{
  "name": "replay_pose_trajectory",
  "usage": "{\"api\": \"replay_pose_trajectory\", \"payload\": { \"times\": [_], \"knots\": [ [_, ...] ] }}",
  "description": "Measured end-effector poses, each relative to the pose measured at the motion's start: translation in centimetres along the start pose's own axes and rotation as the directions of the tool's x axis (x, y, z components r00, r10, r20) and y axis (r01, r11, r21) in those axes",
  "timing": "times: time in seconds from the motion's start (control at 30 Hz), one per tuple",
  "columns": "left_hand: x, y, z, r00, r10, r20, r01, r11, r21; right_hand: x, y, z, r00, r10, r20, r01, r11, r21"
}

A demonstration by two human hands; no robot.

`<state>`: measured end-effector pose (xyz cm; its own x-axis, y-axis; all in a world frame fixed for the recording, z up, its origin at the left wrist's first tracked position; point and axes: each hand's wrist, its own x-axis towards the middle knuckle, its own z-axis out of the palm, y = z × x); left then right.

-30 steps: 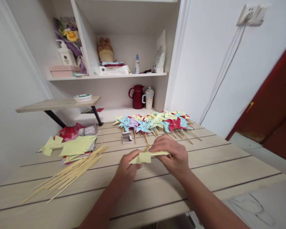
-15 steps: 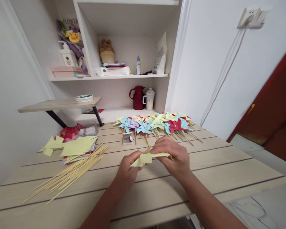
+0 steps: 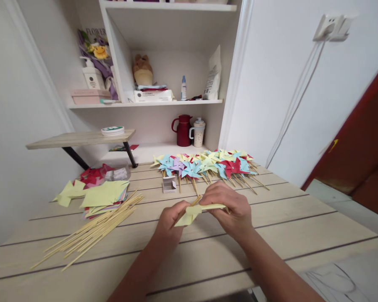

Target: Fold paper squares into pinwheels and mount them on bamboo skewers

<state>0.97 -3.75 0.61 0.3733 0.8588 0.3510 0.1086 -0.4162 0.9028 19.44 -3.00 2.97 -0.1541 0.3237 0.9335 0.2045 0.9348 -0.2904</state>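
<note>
A yellow paper pinwheel (image 3: 190,214) is held just above the middle of the near part of the table (image 3: 286,239), between both hands. The left hand (image 3: 171,220) has its thumb and fingers closed on the pinwheel's left side; the right hand (image 3: 230,207) has its fingers curled over the right side, with little gap between them and the thumb. A thin stick (image 3: 195,201) pokes out beyond the paper; the fingers hide where the two meet, so I can't tell whether they are joined. The step in hand looks like fixing paper to stick, and the next move calls for a steady pinch at the centre without creasing the blades.

Just beyond are a small open box (image 3: 169,184) and a crowd of pinwheels on sticks (image 3: 191,168). To the left lie loose sticks (image 3: 97,230) and stacked paper sheets (image 3: 103,193).

On the shelves, a sign (image 3: 96,32) reads "FLOWER"; print on the pump bottle (image 3: 93,78), white carton (image 3: 153,96) and white bag (image 3: 213,77) is too small to read.
</note>
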Motion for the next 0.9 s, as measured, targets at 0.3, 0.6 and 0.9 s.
{"api": "replay_pose_trajectory", "payload": {
  "times": [0.3, 0.6, 0.9],
  "knots": [
    [-0.1, -0.1, -0.1, 0.998, 0.056, 0.019, -0.057, 0.998, 0.018, 0.0, 0.1, 0.1, 1.0, 0.006, 0.003, -0.006, 1.0, 0.005],
    [0.0, -0.8, -0.1, 0.999, -0.005, 0.036, 0.005, 1.0, 0.0, -0.2, 0.1, 0.0, 1.0, -0.008, 0.014, 0.007, 1.0, 0.028],
    [0.1, -0.6, 0.0, 1.0, 0.001, -0.014, -0.001, 0.999, 0.038, -0.3, 0.2, -0.1, 1.0, -0.012, 0.011, 0.011, 1.0, 0.017]
  ]
}}
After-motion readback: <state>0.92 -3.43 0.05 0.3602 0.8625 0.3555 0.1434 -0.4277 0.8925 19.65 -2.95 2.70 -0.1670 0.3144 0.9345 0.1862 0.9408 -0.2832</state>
